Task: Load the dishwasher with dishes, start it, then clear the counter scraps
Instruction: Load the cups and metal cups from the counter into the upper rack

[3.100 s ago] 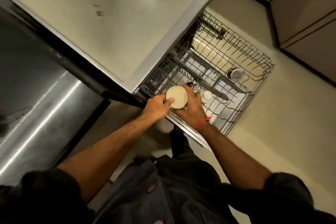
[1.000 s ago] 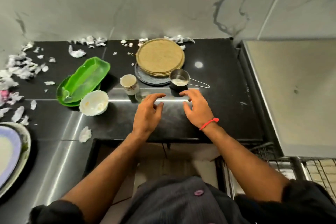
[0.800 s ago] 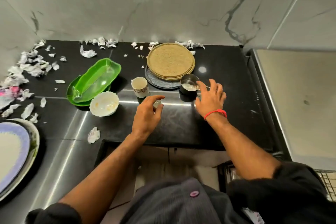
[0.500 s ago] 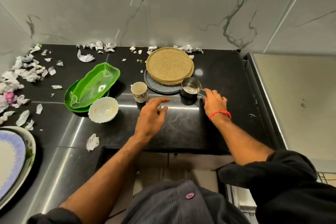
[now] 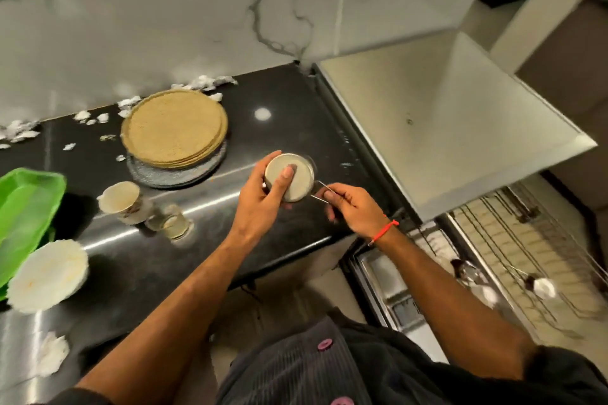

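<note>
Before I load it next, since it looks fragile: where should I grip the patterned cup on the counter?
Grip the patterned cup around its body from above and the right. It stands upright with its open rim up; a small glass sits close on its near right, so come in carefully.

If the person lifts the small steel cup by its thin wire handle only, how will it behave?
The steel cup would probably tip forward, since the wire handle sits at one side. It seems light. The pale liquid inside might spill, so the left hand steadying the rim helps.

Counter (image 5: 279,128): stacked mats (image 5: 174,126) at back; cup (image 5: 120,202) and glass (image 5: 172,223) in front of them; bowl (image 5: 47,274) left; dishwasher rack (image 5: 526,260) lower right.
</note>
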`<state>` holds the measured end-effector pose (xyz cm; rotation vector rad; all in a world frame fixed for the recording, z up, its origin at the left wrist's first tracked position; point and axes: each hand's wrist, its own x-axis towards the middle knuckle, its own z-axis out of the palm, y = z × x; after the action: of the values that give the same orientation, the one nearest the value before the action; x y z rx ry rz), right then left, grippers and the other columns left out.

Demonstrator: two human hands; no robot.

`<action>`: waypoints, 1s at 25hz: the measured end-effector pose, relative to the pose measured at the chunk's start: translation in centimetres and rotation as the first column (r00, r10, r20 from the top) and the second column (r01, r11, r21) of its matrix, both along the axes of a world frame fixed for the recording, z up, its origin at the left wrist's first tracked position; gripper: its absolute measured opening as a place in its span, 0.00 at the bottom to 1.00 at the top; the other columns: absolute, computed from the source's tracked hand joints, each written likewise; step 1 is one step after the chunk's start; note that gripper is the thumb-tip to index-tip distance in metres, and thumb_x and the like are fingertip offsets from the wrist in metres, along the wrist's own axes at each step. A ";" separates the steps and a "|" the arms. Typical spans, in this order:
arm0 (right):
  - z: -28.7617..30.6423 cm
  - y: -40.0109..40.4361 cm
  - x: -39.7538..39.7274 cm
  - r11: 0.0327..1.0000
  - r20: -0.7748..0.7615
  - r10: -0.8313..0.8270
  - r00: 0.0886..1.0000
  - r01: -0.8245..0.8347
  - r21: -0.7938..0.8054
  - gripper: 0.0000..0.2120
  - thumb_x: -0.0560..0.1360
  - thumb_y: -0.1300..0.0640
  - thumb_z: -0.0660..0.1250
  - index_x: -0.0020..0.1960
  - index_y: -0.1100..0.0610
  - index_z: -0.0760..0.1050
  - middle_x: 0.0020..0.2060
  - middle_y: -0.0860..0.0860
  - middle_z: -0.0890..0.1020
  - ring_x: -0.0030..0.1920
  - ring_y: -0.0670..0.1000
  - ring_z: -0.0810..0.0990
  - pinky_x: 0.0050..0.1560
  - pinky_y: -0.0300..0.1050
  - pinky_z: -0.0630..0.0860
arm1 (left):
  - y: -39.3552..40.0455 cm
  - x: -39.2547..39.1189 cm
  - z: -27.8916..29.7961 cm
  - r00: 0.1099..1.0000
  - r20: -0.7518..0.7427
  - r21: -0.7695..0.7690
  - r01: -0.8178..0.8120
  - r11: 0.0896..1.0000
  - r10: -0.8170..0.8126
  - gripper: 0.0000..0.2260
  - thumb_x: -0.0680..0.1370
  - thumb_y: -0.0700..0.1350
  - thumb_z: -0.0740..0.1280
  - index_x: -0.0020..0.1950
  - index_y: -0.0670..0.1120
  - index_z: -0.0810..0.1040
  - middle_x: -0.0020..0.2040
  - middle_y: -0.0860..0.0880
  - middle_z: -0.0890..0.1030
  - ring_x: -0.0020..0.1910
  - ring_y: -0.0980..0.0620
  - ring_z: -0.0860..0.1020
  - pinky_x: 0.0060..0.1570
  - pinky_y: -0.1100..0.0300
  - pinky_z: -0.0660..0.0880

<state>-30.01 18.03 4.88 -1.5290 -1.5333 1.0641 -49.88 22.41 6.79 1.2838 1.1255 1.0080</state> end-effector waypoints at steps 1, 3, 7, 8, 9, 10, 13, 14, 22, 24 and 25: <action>0.2 -1.3 1.3 0.998 -0.018 -0.053 0.998 0.052 -0.029 0.09 0.83 0.56 0.60 0.53 0.55 0.80 0.28 0.49 0.78 0.30 0.48 0.74 0.37 0.44 0.72 | -0.1 1.6 0.0 0.999 0.009 -0.015 0.034 0.999 -0.034 0.22 0.77 0.56 0.69 0.68 0.50 0.75 0.58 0.48 0.81 0.53 0.50 0.83 0.38 0.52 0.83; 0.5 -4.7 4.7 0.980 -0.052 -0.191 0.980 0.188 -0.057 0.08 0.82 0.58 0.62 0.56 0.56 0.80 0.30 0.48 0.79 0.31 0.46 0.75 0.36 0.38 0.73 | -0.9 5.8 -0.1 0.990 -0.012 -0.049 0.141 0.989 -0.141 0.20 0.76 0.57 0.69 0.65 0.49 0.76 0.56 0.48 0.82 0.50 0.47 0.84 0.34 0.48 0.83; 0.3 -11.0 12.4 0.906 -0.109 -0.421 0.900 0.414 -0.086 0.09 0.80 0.59 0.66 0.59 0.55 0.79 0.41 0.43 0.85 0.42 0.40 0.82 0.46 0.38 0.77 | -4.5 15.5 -0.4 0.913 -0.096 -0.116 0.385 0.916 -0.396 0.19 0.77 0.60 0.68 0.64 0.53 0.76 0.53 0.49 0.83 0.40 0.48 0.85 0.32 0.51 0.82; 0.1 -12.4 14.3 0.884 -0.113 -0.466 0.877 0.456 -0.107 0.09 0.80 0.60 0.66 0.59 0.56 0.79 0.39 0.42 0.84 0.40 0.40 0.81 0.44 0.35 0.76 | -5.4 17.9 -0.5 0.894 -0.123 -0.127 0.417 0.900 -0.431 0.18 0.78 0.59 0.67 0.65 0.53 0.75 0.53 0.49 0.83 0.36 0.50 0.85 0.29 0.55 0.80; -0.3 -13.7 16.3 0.861 -0.116 -0.506 0.854 0.492 -0.130 0.09 0.80 0.60 0.65 0.58 0.58 0.80 0.35 0.43 0.83 0.37 0.40 0.80 0.40 0.33 0.75 | -6.1 20.1 -0.8 0.876 -0.156 -0.130 0.440 0.889 -0.456 0.17 0.80 0.57 0.67 0.66 0.51 0.74 0.54 0.49 0.82 0.35 0.52 0.83 0.28 0.61 0.78; -0.8 -15.2 18.6 0.836 -0.117 -0.546 0.830 0.529 -0.144 0.09 0.80 0.61 0.65 0.58 0.60 0.80 0.34 0.45 0.82 0.34 0.40 0.79 0.38 0.33 0.73 | -6.7 22.8 -1.1 0.853 -0.191 -0.133 0.468 0.874 -0.486 0.18 0.81 0.56 0.66 0.67 0.51 0.73 0.55 0.49 0.82 0.34 0.52 0.81 0.28 0.65 0.76; -3.0 -19.6 26.0 0.736 -0.124 -0.676 0.726 0.657 -0.164 0.09 0.80 0.61 0.66 0.57 0.63 0.80 0.37 0.54 0.83 0.33 0.41 0.79 0.37 0.33 0.75 | -8.6 31.2 -3.0 0.751 -0.303 -0.162 0.566 0.808 -0.587 0.19 0.82 0.57 0.64 0.70 0.54 0.69 0.59 0.48 0.80 0.42 0.48 0.81 0.33 0.65 0.77; -3.9 -21.0 28.3 0.693 -0.135 -0.720 0.681 0.696 -0.186 0.08 0.80 0.62 0.66 0.57 0.64 0.80 0.37 0.54 0.83 0.32 0.40 0.78 0.36 0.31 0.74 | -9.2 34.0 -3.8 0.708 -0.330 -0.187 0.599 0.779 -0.624 0.19 0.82 0.57 0.63 0.72 0.55 0.67 0.61 0.49 0.79 0.45 0.46 0.82 0.33 0.63 0.77; -15.5 -25.3 43.5 0.411 0.055 -0.890 0.453 0.848 -0.336 0.12 0.80 0.63 0.64 0.60 0.57 0.80 0.50 0.52 0.85 0.51 0.50 0.84 0.55 0.47 0.79 | -10.7 55.8 -13.3 0.403 -0.455 -0.412 0.695 0.589 -0.794 0.20 0.82 0.52 0.64 0.74 0.56 0.69 0.68 0.46 0.72 0.61 0.42 0.78 0.50 0.40 0.82; -18.6 -24.1 47.8 0.418 0.169 -0.853 0.494 0.840 -0.346 0.13 0.80 0.61 0.64 0.62 0.55 0.80 0.53 0.53 0.85 0.54 0.52 0.83 0.61 0.49 0.77 | -10.2 60.8 -15.8 0.383 -0.485 -0.451 0.661 0.600 -0.786 0.20 0.83 0.49 0.64 0.75 0.53 0.68 0.68 0.47 0.72 0.57 0.46 0.79 0.51 0.42 0.82; -20.0 -23.3 49.8 0.427 0.244 -0.820 0.518 0.837 -0.343 0.13 0.80 0.59 0.64 0.62 0.53 0.80 0.53 0.53 0.85 0.55 0.53 0.83 0.62 0.51 0.77 | -9.8 62.7 -17.0 0.377 -0.495 -0.474 0.637 0.607 -0.783 0.20 0.84 0.47 0.63 0.76 0.52 0.67 0.67 0.47 0.73 0.53 0.48 0.79 0.49 0.45 0.83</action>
<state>19.76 -5.26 -15.10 -2.2535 -0.3335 0.7424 12.82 12.58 -10.22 1.7862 0.9471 -0.3030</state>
